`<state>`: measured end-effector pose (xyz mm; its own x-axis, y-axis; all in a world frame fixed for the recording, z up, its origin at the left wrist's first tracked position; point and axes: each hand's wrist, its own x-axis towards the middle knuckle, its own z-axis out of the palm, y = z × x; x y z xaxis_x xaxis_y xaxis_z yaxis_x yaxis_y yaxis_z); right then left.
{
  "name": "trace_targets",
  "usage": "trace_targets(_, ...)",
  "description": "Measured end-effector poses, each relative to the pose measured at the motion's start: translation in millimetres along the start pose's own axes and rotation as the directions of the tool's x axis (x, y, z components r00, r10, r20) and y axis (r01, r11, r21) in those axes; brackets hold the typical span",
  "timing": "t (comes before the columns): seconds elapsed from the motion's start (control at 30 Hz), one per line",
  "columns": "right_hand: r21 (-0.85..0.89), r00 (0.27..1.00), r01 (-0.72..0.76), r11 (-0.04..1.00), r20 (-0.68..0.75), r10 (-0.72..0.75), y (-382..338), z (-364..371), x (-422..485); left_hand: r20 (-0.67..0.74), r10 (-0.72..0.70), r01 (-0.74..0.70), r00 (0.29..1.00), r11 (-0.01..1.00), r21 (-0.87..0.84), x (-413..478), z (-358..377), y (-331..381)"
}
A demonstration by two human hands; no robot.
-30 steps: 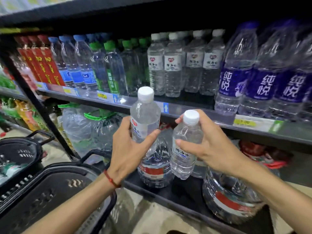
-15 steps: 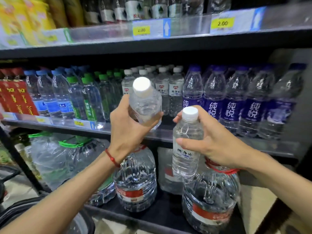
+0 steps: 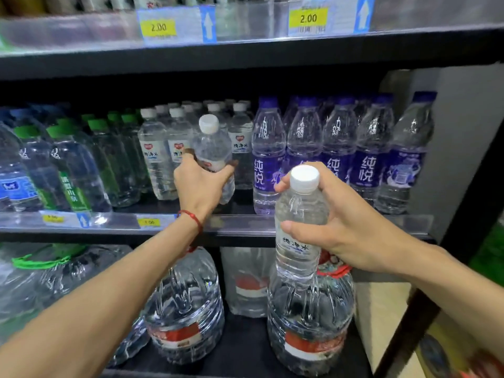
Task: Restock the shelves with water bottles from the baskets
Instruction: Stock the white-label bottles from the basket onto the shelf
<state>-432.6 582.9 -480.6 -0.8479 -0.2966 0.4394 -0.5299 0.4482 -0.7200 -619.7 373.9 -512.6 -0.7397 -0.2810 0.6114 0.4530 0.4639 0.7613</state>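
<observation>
Hazard 1 — knock-over: the first bottle (image 3: pixel 211 148) leans a little and stands in the narrow gap between the white-cap row (image 3: pixel 155 159) and the purple bottles (image 3: pixel 268 148) on the middle shelf (image 3: pixel 245 223); pushed in at this lean, its shoulder or base would probably strike a neighbour; those bottles are tall, light and close-packed, so one hit could topple several. Hazard 2 — early release: the hand hides the base of the first bottle, so whether it rests on the shelf cannot be told; letting go before it stands flat would probably tip it forward over the shelf lip. Hazard 3: the second bottle (image 3: pixel 298 222) hangs in front of the shelf edge, directly above a jug (image 3: pixel 311 323) on the bottom shelf; clear wet-looking plastic is slippery, and a slack grip could drop it onto the jug or the floor. Left hand (image 3: pixel 200 184): fingers and thumb curled round the lower body of the first bottle, at label height; it holds nothing else. Right hand (image 3: pixel 341 227): thumb across the front of the second bottle, fingers wrapped behind its shoulder up to the cap; a firm grip, bottle upright. No basket is in view.
</observation>
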Motion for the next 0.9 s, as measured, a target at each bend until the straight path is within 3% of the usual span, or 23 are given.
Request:
trace_targets(0.3, -0.014, 1.0, -0.008, 1.0, -0.007, 0.008, -1.3, 1.6, -2.8, 0.102, -0.265, 0.239, 0.959, 0.948, 0.211, 12.9, 16.0, 0.7)
trace_targets(0.47, -0.018, 1.0, -0.01, 1.0, 0.026, 0.011, -6.4, 5.7, -2.4, 0.155, -0.135, 0.08, 0.979, 0.944, 0.319, 8.4, 19.1, -1.0)
trace_targets(0.57, -0.005, 0.999, -0.033, 0.999, 0.038, 0.033, -6.0, 9.8, -2.3, 0.096, -0.199, 0.152, 0.975, 0.92, 0.362, 10.3, 24.2, -4.8)
trace_targets(0.7, -0.018, 0.998, -0.047, 0.999, 0.051, 0.048, -4.4, 10.4, -3.7, 0.019, -0.209, 0.199, 0.978, 0.95, 0.241, 11.7, 27.7, -6.2)
trace_targets(0.9, -0.038, 0.996, -0.065, 0.997, 0.055, 0.067, 1.2, 10.7, -4.7, 0.0, -0.147, 0.144, 0.989, 0.968, 0.203, 18.0, 35.8, -11.4)
